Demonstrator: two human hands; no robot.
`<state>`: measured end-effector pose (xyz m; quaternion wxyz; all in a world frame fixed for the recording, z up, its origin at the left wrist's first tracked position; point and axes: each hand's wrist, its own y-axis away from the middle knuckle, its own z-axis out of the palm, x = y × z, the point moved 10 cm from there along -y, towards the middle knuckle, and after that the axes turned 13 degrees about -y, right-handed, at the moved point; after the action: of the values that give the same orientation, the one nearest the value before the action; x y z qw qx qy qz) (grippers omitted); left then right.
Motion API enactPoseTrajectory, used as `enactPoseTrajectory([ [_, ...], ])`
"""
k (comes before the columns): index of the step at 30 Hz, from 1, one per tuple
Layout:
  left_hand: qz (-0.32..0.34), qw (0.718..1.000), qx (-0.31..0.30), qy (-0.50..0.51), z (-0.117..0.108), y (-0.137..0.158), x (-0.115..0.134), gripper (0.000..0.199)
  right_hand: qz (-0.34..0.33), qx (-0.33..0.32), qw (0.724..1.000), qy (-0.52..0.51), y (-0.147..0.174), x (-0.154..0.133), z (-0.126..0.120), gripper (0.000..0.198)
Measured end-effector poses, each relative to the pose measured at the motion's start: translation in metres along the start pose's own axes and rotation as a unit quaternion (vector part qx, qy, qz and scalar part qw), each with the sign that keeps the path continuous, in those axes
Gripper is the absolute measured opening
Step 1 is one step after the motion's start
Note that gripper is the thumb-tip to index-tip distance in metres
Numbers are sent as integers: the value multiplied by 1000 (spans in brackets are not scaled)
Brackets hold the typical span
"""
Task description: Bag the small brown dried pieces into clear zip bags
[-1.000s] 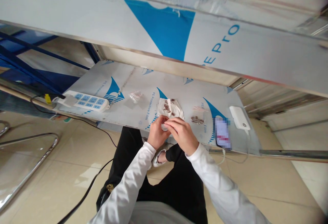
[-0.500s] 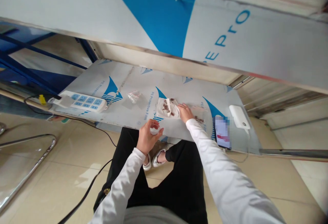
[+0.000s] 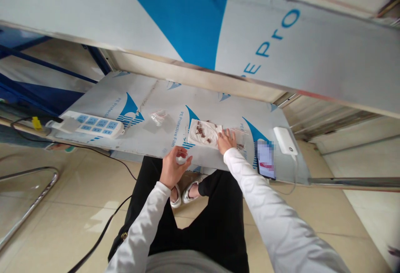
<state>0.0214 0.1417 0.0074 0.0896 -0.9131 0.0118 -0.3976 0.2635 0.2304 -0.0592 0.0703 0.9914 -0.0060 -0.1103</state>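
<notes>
On the film-covered shelf lies a small white sheet, cloth or paper (image 3: 195, 140), with several small brown pieces (image 3: 200, 130) scattered on it. At its right edge rests my right hand (image 3: 226, 141), fingers spread and touching the sheet. My left hand (image 3: 173, 167) hovers at the shelf's front edge, left of the sheet and apart from it. Its fingers are curled but apart, and nothing shows in them. Right of my right hand lies a clear plastic bag (image 3: 240, 131), with a few more brown pieces (image 3: 240, 146) partly hidden by the hand.
A white power strip (image 3: 96, 125) lies at the left, with a crumpled clear bag (image 3: 158, 117) between it and the sheet. At the right are a phone (image 3: 266, 159) and a white power bank (image 3: 285, 140) with a cable. An upper shelf (image 3: 265, 56) overhangs the back.
The white sheet lies flatter, and the brown pieces have spread out on it. My right hand stays by its right edge. The whole view has shifted slightly.
</notes>
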Motion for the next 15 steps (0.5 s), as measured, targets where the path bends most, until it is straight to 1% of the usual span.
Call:
enactPoseTrajectory([
  [2,-3,1000,0,0,0,0,-1,19,5,7,1000,-2,-5,1,-6,38],
  [5,-6,1000,2,-4,-1,1,-3,20,13,24,999,-22,-22,-1,-17,34],
  [8,-7,1000,1,-12,-3,1,-5,20,42,47,997,-49,-44,-2,-25,32],
  [11,-14,1000,-2,-17,-6,1,-8,19,72,64,992,-75,-60,-2,-28,26],
  [15,-27,999,5,-21,-13,1,-12,19,82,84,986,-118,-66,-8,-37,19],
])
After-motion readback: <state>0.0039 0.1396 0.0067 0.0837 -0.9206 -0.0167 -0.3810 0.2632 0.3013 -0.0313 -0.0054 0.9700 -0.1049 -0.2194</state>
